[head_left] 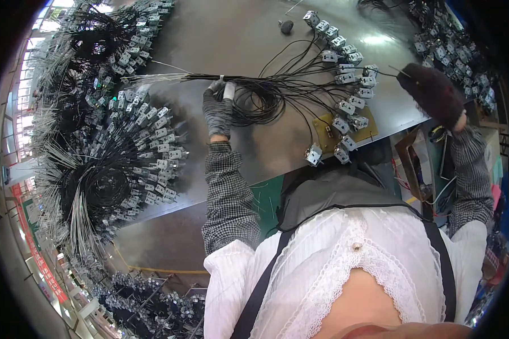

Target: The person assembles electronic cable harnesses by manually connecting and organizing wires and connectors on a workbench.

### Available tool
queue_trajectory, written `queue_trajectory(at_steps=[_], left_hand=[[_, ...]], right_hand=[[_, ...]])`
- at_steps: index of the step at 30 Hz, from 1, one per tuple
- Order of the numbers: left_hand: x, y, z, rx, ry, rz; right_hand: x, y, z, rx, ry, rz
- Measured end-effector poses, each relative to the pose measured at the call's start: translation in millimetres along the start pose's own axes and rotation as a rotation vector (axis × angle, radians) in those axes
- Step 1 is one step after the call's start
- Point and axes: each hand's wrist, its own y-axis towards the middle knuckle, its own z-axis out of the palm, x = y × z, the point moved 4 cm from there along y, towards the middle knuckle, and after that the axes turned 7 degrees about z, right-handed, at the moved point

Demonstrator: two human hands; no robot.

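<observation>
My left hand (219, 110), in a grey glove with pale fingertips, closes on a bundle of thin black cables (260, 107) near a white tie. The bundle lies coiled on the metal table, its bare silver ends pointing left. To the right the cables fan out to several small silver metal box-shaped parts (345, 106). Off to the right my right hand (432, 95), in a dark maroon glove, is closed and raised near the table's edge. A thin black cable (385, 73) runs from one silver part to its fingers; the exact grip is hidden.
Piled bundles of the same parts (147, 164) line the table's left side, with more at the far right (449, 53). A yellowish plate (322, 135) lies under some parts. A small dark lump (287, 26) sits at the back. An open box (413, 161) stands below the right edge.
</observation>
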Motion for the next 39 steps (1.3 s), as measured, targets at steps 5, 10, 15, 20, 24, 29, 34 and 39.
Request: queue_trajectory(at_steps=[5,10,15,20,24,29,34,39], left_hand=[[-2.5,-28.1,3.7,-0.119,0.196,0.204],[24.0,-44.6,-3.9,-0.076,-0.023,-0.018],[7.5,-57.8,7.5,-0.095,-0.324,0.008],[13.7,-53.6,11.2,-0.073,-0.421,-0.012],[17.2,-54.9,21.3,-0.179,-0.482,-0.051],[18.1,-53.3,21.9,-0.244,-0.525,-0.053],[4.4,-63.0,27.0,-0.374,-0.428,0.065],[-2.7,-71.6,36.5,-0.471,-0.408,-0.003]], right_hand=[[-55.7,24.2,48.9,-0.2,0.002,-0.092],[24.5,51.5,86.5,-0.336,0.124,-0.12],[141.6,48.8,158.5,0.018,0.345,-0.283],[189.5,70.5,216.1,0.2,0.351,-0.171],[191.5,86.5,242.7,0.251,0.375,-0.098],[198.0,96.4,236.2,0.364,0.404,-0.033],[195.0,96.3,229.2,0.506,0.416,-0.036],[197.1,93.4,235.2,0.441,0.36,-0.202]])
